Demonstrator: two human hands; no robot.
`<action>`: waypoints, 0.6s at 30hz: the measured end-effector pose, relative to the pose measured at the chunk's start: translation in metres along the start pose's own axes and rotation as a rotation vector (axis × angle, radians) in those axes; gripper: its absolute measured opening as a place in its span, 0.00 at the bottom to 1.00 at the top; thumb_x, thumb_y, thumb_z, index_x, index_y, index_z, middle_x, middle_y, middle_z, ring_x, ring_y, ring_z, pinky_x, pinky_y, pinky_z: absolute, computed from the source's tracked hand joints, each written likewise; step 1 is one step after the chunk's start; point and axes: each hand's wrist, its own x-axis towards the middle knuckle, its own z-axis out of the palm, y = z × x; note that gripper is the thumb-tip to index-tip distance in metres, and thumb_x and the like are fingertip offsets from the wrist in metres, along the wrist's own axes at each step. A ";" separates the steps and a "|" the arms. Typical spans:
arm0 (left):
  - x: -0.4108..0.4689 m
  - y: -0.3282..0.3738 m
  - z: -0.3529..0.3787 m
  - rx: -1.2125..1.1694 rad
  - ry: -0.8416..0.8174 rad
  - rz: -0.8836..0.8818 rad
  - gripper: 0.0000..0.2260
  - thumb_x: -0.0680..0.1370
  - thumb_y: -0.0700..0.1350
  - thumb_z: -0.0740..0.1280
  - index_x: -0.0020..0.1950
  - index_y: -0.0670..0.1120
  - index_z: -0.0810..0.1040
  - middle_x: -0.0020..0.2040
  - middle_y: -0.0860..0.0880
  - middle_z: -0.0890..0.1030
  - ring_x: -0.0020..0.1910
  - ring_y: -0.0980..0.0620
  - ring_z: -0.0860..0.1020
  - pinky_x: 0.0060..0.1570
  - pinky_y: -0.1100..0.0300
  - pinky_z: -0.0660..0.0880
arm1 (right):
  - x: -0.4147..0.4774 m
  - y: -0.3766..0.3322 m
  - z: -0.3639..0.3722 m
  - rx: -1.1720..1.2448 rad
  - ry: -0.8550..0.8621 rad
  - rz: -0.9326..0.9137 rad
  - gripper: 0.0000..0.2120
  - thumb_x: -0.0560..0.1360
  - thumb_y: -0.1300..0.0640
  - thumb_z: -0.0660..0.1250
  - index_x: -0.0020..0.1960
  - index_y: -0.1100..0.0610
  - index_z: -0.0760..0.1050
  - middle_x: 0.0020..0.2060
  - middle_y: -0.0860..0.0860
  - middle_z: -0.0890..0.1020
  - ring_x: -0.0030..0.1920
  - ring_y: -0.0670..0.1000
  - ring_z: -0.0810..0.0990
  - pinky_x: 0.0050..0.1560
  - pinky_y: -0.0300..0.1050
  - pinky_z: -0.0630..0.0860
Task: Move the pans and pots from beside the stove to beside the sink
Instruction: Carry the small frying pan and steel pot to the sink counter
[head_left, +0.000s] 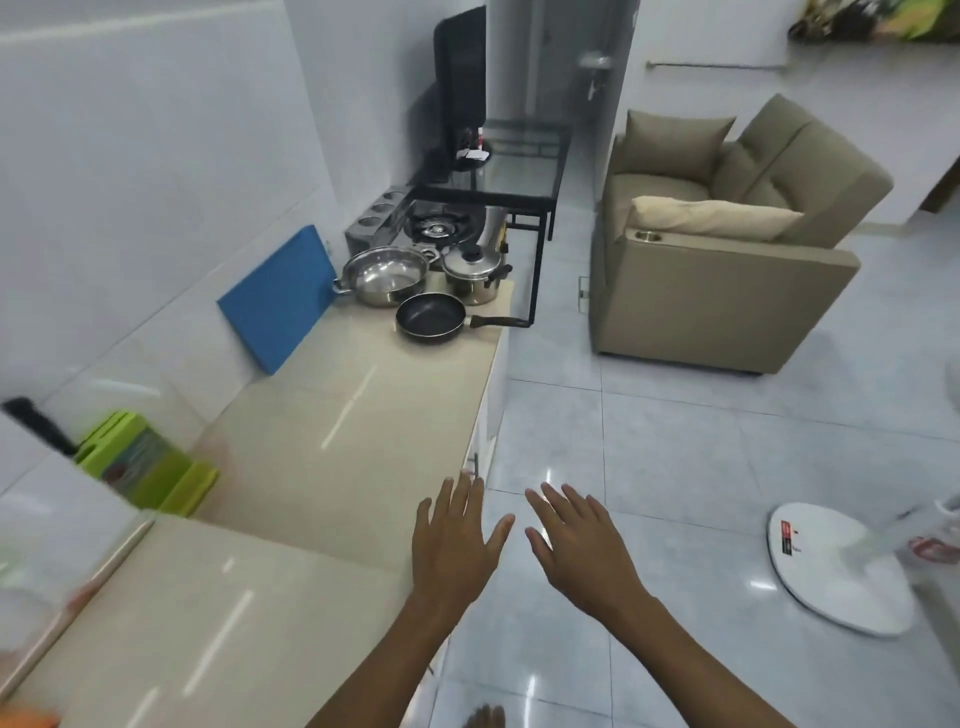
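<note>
At the far end of the beige counter (332, 415), next to the gas stove (436, 228), stand three pieces of cookware. A wide steel pan (384, 275) is on the left. A lidded steel pot (475, 275) is on the right. A black frying pan (431, 317) lies in front of them, its handle sticking out past the counter edge. My left hand (454, 545) and my right hand (576, 545) are held out low in front of me, fingers spread, holding nothing, well short of the cookware.
A blue cutting board (280, 301) leans on the wall. Green boards (145, 467) stand near the counter's corner at left. A beige armchair (727, 249) and a white fan base (836, 566) occupy the tiled floor to the right. A black glass table (519, 171) stands behind the stove.
</note>
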 end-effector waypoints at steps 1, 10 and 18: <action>0.030 0.006 0.002 -0.010 -0.019 0.006 0.33 0.80 0.68 0.51 0.79 0.49 0.66 0.80 0.49 0.64 0.79 0.49 0.62 0.76 0.47 0.60 | 0.025 0.016 -0.003 0.005 0.010 0.013 0.22 0.82 0.47 0.62 0.72 0.55 0.74 0.68 0.56 0.79 0.68 0.61 0.77 0.66 0.60 0.74; 0.247 0.041 0.048 0.017 0.005 -0.036 0.32 0.80 0.67 0.52 0.76 0.48 0.71 0.77 0.48 0.69 0.76 0.48 0.67 0.74 0.46 0.63 | 0.213 0.146 0.006 0.073 0.015 0.033 0.22 0.81 0.48 0.64 0.73 0.56 0.73 0.70 0.56 0.77 0.70 0.60 0.75 0.68 0.59 0.73; 0.407 0.072 0.077 -0.026 -0.048 -0.368 0.39 0.76 0.72 0.41 0.80 0.52 0.62 0.80 0.51 0.64 0.78 0.50 0.62 0.77 0.47 0.58 | 0.405 0.232 0.004 0.182 -0.135 -0.116 0.27 0.83 0.40 0.52 0.79 0.50 0.62 0.77 0.49 0.68 0.77 0.53 0.65 0.75 0.52 0.63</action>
